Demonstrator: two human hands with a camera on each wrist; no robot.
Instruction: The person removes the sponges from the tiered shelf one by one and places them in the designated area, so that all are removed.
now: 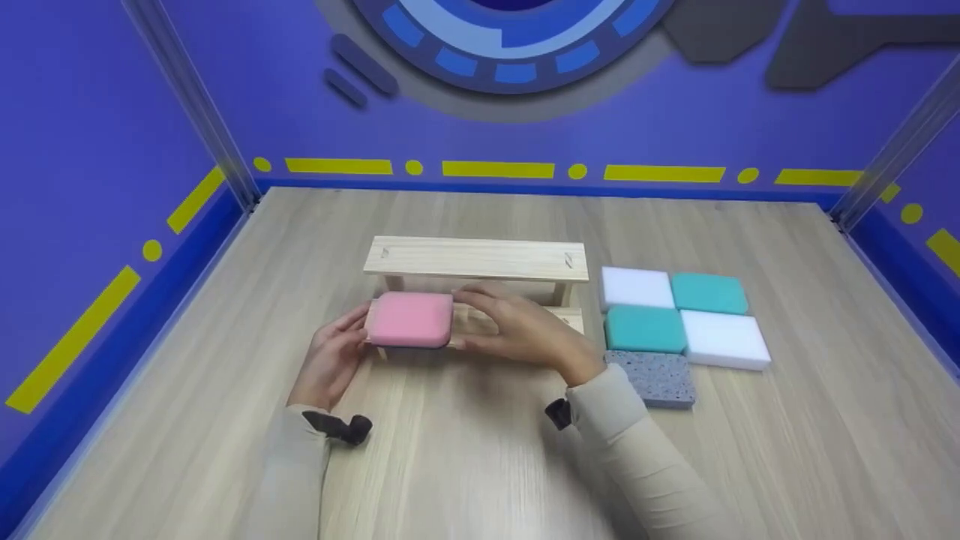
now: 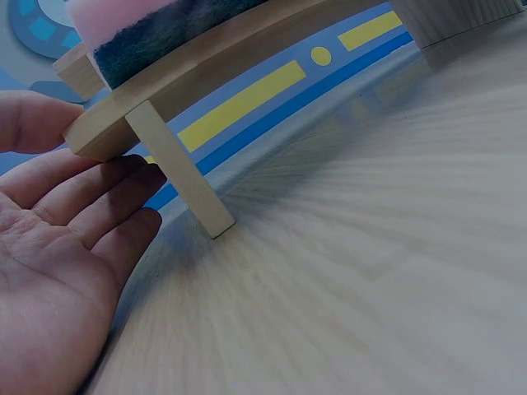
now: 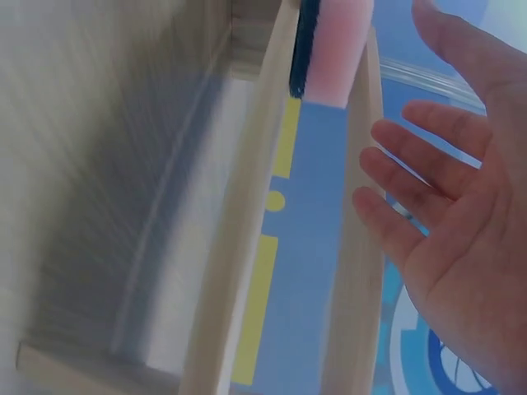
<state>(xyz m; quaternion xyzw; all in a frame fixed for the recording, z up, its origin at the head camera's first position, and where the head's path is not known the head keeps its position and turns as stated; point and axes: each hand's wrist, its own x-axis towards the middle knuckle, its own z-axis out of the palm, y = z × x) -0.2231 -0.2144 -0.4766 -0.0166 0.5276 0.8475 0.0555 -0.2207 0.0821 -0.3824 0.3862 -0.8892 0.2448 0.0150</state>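
Observation:
A pink sponge (image 1: 410, 319) with a dark green scouring layer (image 2: 156, 45) underneath lies on the left end of the lower board of a small two-tier wooden rack (image 1: 480, 259). My left hand (image 1: 334, 358) pinches that board's left end, thumb above and fingers beneath, as the left wrist view shows. Just right of the sponge is my right hand (image 1: 525, 326), its fingers spread and relaxed. In the right wrist view this hand (image 3: 469, 197) holds nothing, and a gap separates it from the sponge (image 3: 336, 53).
Right of the rack lie two white sponges (image 1: 637, 288), two teal sponges (image 1: 645, 328) and a grey speckled sponge (image 1: 651, 378), grouped closely on the wooden table (image 1: 465, 465). Blue walls (image 1: 247, 127) with yellow markings enclose the table's back and sides.

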